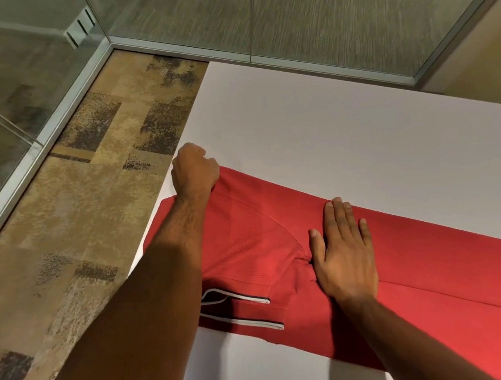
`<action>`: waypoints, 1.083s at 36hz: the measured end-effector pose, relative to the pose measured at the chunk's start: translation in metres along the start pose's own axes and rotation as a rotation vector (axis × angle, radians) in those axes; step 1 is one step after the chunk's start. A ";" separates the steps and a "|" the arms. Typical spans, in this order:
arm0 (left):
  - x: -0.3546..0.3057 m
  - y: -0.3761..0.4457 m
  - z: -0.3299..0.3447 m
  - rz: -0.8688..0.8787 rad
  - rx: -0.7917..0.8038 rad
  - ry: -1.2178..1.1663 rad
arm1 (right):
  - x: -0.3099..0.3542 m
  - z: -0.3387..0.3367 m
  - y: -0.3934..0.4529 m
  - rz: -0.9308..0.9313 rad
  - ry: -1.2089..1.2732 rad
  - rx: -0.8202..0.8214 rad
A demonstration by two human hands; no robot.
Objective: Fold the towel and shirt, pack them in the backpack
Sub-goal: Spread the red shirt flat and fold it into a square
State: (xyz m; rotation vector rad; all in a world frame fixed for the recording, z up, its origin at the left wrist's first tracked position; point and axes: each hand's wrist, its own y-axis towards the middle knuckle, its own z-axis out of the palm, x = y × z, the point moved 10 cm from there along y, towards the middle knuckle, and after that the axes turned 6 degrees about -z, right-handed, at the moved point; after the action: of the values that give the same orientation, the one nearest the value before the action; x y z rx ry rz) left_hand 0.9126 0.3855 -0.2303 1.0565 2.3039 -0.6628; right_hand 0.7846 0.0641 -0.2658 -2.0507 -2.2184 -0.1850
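Observation:
A red shirt [432,271] lies flat across the white table [344,139], running off the right edge of the view. Its sleeves with white and dark trim [241,311] lie folded over near the table's left edge. My left hand [194,170] grips the far left corner of the shirt with curled fingers. My right hand [344,251] presses flat on the middle of the shirt, fingers straight and pointing away from me. No towel or backpack is in view.
The table's left edge runs diagonally beside patterned brown carpet [78,205]. Glass partition walls with metal frames [188,48] stand close behind the table and along the left.

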 end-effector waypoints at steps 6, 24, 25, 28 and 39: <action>0.003 -0.009 -0.003 0.063 -0.114 -0.032 | 0.000 0.001 0.000 -0.004 -0.006 0.006; 0.026 -0.189 0.043 0.464 0.742 -0.002 | 0.000 -0.001 -0.001 0.000 -0.011 0.011; 0.031 -0.195 0.043 0.514 0.731 0.075 | 0.000 -0.001 -0.001 0.000 -0.010 0.010; 0.038 -0.210 0.038 0.627 0.693 0.241 | 0.000 -0.001 -0.001 -0.001 -0.001 0.004; 0.041 -0.203 0.027 0.648 0.609 0.265 | 0.001 -0.002 -0.001 -0.003 -0.005 0.000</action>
State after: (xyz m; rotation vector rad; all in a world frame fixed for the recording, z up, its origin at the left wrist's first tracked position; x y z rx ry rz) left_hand 0.7360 0.2737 -0.2333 2.1509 1.7878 -1.0087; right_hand 0.7838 0.0646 -0.2641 -2.0499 -2.2244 -0.1809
